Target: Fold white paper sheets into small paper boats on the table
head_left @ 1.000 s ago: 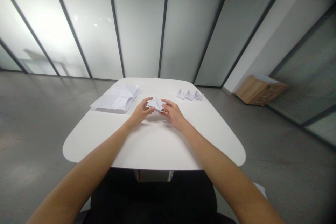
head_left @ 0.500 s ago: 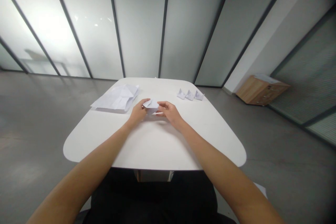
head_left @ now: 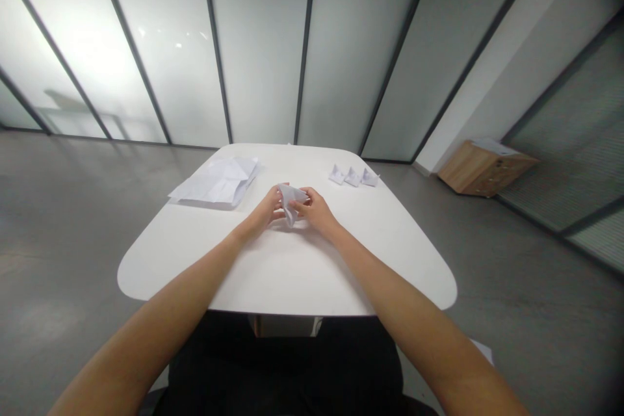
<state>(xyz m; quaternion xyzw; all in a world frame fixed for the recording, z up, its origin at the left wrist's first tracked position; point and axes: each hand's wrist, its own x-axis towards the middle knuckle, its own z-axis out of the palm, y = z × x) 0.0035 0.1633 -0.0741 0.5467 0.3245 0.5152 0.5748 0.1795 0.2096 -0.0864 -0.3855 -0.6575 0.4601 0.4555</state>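
A folded piece of white paper (head_left: 290, 202) stands between my hands, above the middle of the white table (head_left: 287, 279). My left hand (head_left: 266, 210) pinches its left side with the fingers. My right hand (head_left: 314, 210) grips its right side, thumb and fingers close to the fold. A lower corner of the paper hangs down between my hands. Part of the fold is hidden behind my fingers.
Left of my hands lies a loose stack of creased white paper (head_left: 217, 182). Three small folded paper boats (head_left: 352, 176) stand in a row at the far right of the table. A wooden drawer cabinet (head_left: 482, 168) stands on the grey floor beyond the table.
The paper has turned from a flatter, wider shape to a narrower one hanging downward. My hands have drawn closer together around it. The stack and the boats have not moved.
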